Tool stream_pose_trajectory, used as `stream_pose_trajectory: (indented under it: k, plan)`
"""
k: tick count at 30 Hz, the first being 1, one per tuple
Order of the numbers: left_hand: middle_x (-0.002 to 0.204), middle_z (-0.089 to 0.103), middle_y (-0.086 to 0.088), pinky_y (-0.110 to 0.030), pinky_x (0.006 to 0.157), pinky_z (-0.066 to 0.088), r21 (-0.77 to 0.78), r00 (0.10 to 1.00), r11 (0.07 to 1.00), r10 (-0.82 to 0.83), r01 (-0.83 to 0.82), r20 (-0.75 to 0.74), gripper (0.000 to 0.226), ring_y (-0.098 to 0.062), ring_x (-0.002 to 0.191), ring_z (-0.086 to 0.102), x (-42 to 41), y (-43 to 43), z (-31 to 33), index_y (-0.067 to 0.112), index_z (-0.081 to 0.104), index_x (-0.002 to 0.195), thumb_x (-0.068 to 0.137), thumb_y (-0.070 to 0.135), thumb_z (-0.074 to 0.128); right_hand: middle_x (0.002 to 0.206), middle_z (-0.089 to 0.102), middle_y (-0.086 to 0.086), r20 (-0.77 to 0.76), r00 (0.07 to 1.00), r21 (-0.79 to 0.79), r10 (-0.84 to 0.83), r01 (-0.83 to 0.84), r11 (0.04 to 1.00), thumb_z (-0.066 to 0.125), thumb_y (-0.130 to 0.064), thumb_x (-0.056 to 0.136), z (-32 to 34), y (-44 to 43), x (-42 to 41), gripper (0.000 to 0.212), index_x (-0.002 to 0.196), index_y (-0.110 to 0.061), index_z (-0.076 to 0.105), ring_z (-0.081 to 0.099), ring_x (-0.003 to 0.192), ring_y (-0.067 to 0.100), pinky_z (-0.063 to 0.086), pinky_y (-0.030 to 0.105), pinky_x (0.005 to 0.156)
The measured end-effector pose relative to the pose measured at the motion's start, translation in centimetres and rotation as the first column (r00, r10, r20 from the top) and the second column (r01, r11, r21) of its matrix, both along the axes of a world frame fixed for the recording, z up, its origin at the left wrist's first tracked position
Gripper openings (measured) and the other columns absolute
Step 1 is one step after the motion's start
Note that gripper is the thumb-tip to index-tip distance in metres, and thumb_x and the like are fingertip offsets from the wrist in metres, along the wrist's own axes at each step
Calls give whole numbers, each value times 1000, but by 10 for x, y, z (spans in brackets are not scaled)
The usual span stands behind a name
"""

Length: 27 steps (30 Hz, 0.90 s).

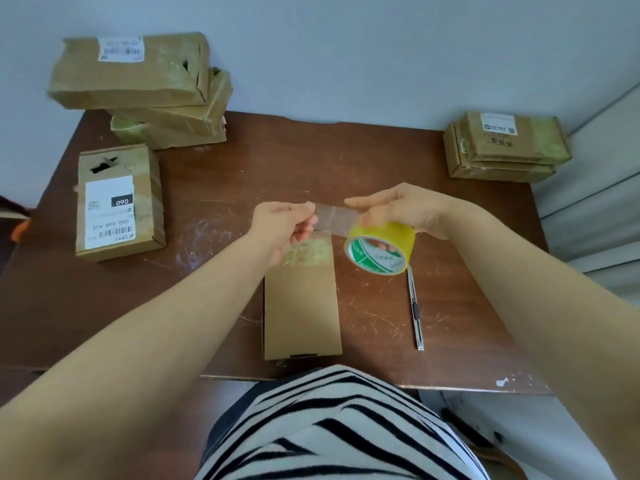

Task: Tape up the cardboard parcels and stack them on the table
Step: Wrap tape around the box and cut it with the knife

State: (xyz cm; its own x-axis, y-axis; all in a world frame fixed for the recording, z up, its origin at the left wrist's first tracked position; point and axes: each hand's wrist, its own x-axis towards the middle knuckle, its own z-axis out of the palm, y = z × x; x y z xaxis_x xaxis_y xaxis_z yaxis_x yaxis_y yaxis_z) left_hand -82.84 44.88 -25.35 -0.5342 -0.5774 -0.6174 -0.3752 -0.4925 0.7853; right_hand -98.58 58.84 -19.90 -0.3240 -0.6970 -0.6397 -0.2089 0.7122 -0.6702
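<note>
Your left hand (287, 223) pinches the tape strip (330, 216), your right hand (398, 209) grips the roll (381, 249), both just above the parcel (301, 306) at its far end. Let the tape strip slacken and it could fold onto itself or land crooked.

A plain brown parcel (301, 306) lies flat, lengthwise, at the near edge of the worktop (242, 168), with old tape on its far end. Above that end is a yellow tape roll (381, 247), its clear strip (329, 216) drawn out leftward. The left stack (138, 81) holds three parcels and the right stack (505, 147) two. A labelled parcel (117, 202) lies alone at left.
</note>
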Motion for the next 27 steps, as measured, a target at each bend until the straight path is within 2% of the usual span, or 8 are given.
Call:
stream_pose_trajectory:
  k: [3,5,7,9,13,18,22,27]
  plan:
    - [68,66,-4,-18,55,52,-63,998,997,47,-44,52,7,-10,56,55,13,-10,-3,5,67,84,87,12,68,121,66,-3,254,965,-149,-56,96,984,61,-13,85,-19,4,6,50,121,-47,60,64,107,20,53,26,86]
    - [68,63,-6,-17,50,47,-91,996,993,76,-71,49,9,-11,54,52,20,-13,-7,5,64,80,88,10,67,125,63,7,307,951,-204,-48,115,972,60,-9,86,-30,5,9,53,123,-46,59,61,112,27,48,36,99]
    - [66,62,-8,-19,51,43,-135,993,988,91,-80,78,11,-12,52,49,27,-15,-11,2,65,78,87,9,68,115,68,9,288,957,-232,-35,105,967,65,-15,87,-35,5,12,48,123,-45,58,66,105,23,49,38,98]
    - [65,63,-8,-18,54,43,-179,986,980,105,-81,127,12,-13,52,47,34,-15,-14,-1,68,80,85,10,71,100,72,10,182,983,-259,-24,72,963,70,-23,84,-37,1,11,42,121,-42,60,70,92,21,55,32,88]
    - [65,66,-4,-16,45,40,-220,969,965,182,-143,169,7,-9,50,46,44,-24,-14,6,68,78,83,9,72,82,65,-5,-286,956,-153,64,-111,982,75,-39,78,-44,-6,7,28,97,-25,62,63,75,14,51,22,65]
    - [70,69,0,-20,53,44,-279,933,945,248,-172,262,8,-9,58,47,60,-33,-23,15,69,75,82,16,74,78,67,-3,-195,980,-196,-41,2,981,71,-42,81,-57,-1,3,24,87,-21,61,61,65,7,50,19,59]
    - [69,69,-1,-20,54,43,-258,922,945,271,-200,277,7,-9,56,47,66,-28,-35,14,70,77,81,16,75,81,59,-14,-520,835,46,180,-182,982,63,-50,82,-72,2,1,23,83,-30,51,55,70,5,47,29,62]
    - [68,68,-1,-20,55,42,-237,924,951,260,-196,281,12,-10,56,45,67,-24,-45,14,68,72,83,16,74,75,53,-15,-617,741,183,263,-190,965,59,-49,83,-84,-5,9,24,77,-29,48,46,66,3,31,25,53]
